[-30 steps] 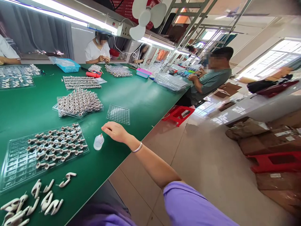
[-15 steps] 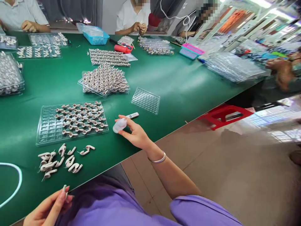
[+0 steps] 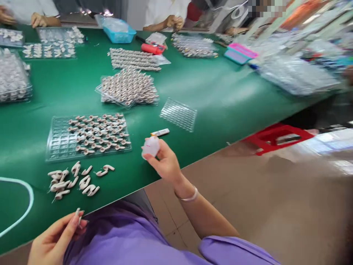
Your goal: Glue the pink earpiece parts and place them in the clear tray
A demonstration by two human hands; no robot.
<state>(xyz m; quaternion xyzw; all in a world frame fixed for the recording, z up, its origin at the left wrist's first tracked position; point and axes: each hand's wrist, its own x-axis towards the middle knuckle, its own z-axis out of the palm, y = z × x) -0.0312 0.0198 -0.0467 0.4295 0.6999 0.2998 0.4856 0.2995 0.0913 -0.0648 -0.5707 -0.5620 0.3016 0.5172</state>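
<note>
My right hand (image 3: 165,162) is closed round a small translucent bottle (image 3: 150,146), lifted just above the front edge of the green table (image 3: 215,99). My left hand (image 3: 52,239) sits low over my lap and pinches a small white curved part (image 3: 77,213) between fingertips. On the table ahead lies a clear tray (image 3: 59,141) partly filled with white curved parts (image 3: 99,134). A loose heap of the same parts (image 3: 74,180) lies in front of it. A small white tube (image 3: 160,132) rests just beyond the bottle.
A stack of filled trays (image 3: 128,86) and an empty clear tray (image 3: 178,114) lie further out. More trays, a blue basket (image 3: 119,35) and a red tool (image 3: 150,48) sit at the far side, where other people's hands work. A red stool (image 3: 275,136) stands right.
My right hand reached the bottle, closed on it and lifted it off the table toward me. The view swung left and down, bringing my left hand with its part into sight.
</note>
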